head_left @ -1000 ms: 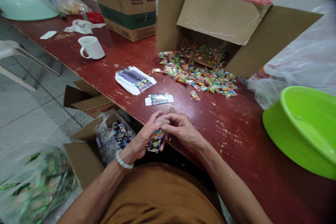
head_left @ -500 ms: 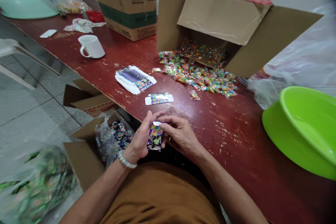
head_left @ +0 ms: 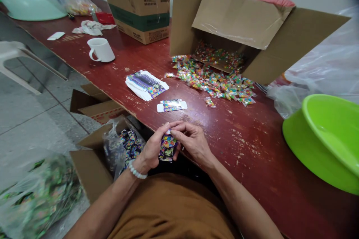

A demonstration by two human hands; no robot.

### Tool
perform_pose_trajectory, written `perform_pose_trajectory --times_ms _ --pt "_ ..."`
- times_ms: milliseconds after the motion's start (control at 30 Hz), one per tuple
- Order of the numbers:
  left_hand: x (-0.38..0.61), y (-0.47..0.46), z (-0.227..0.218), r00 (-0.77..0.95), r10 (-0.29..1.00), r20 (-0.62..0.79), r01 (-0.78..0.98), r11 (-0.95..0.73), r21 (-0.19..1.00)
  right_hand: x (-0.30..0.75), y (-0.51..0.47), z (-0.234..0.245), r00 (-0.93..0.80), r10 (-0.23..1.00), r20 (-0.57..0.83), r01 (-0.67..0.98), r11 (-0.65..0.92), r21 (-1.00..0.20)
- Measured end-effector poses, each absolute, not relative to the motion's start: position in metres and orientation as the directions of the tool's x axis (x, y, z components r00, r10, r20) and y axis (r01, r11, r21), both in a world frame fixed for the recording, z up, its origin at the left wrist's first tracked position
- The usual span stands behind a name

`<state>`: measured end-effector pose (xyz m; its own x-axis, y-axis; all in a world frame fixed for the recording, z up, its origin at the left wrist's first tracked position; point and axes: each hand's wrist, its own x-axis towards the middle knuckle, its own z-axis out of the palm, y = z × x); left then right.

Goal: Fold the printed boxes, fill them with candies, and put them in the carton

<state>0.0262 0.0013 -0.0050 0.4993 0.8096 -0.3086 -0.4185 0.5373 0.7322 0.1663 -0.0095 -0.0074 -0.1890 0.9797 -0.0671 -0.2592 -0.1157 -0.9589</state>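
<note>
Just over the table's front edge, my left hand [head_left: 151, 149] grips a small dark printed candy box [head_left: 168, 148] by its side. My right hand [head_left: 193, 142] is closed at the box's top end, thumb and fingers on the white flap. Its lower fingers wrap behind the box and are partly hidden. Beyond my hands lies one flat unfolded box [head_left: 172, 105] on the red table [head_left: 224, 138]. A stack of flattened boxes [head_left: 147, 84] rests behind it. Small clear candy packets [head_left: 213, 80] spill from an open carton [head_left: 230, 18] lying on its side.
A green basin [head_left: 316, 142] stands at the right. A white mug [head_left: 101, 49] and a tall carton [head_left: 140, 11] are farther back. Below the table's left edge, an open carton [head_left: 92, 175] holds a bag of dark printed packs [head_left: 130, 143], near a bag of green packs [head_left: 47, 194].
My right thumb and fingers have pressed down on the box's top flap, so less of its white shows. The whole view has shifted slightly.
</note>
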Motion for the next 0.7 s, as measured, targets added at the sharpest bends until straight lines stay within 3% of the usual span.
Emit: perform_pose_trajectory --times_ms 100,167,267,367,433,567,700 --pt "0.023 0.005 -0.006 0.488 0.806 -0.334 -0.489 0.570 0.661 0.173 -0.016 -0.007 -0.214 0.963 0.163 0.096 0.187 -0.978" --pt "0.022 0.008 -0.007 0.459 0.810 -0.366 -0.526 0.579 0.623 0.176 -0.021 -0.006 -0.282 0.908 0.311 0.373 0.402 -0.836" --pt "0.025 0.009 -0.008 0.420 0.816 -0.398 -0.560 0.578 0.594 0.176 -0.027 -0.004 -0.398 0.851 0.342 0.627 0.525 -0.576" --pt "0.032 0.005 -0.008 0.347 0.848 -0.400 -0.609 0.528 0.592 0.173 -0.029 -0.003 -0.451 0.824 0.343 0.698 0.565 -0.439" --pt "0.036 0.000 -0.008 0.314 0.859 -0.404 -0.634 0.506 0.585 0.172 -0.028 -0.005 -0.467 0.793 0.391 0.683 0.605 -0.409" --pt "0.039 -0.011 -0.014 0.381 0.846 -0.372 -0.593 0.533 0.603 0.173 -0.025 -0.013 -0.392 0.780 0.487 0.593 0.619 -0.515" --pt "0.017 -0.018 -0.024 0.345 0.873 -0.344 -0.448 0.475 0.757 0.173 -0.026 -0.022 -0.394 0.846 0.360 0.553 0.531 -0.642"
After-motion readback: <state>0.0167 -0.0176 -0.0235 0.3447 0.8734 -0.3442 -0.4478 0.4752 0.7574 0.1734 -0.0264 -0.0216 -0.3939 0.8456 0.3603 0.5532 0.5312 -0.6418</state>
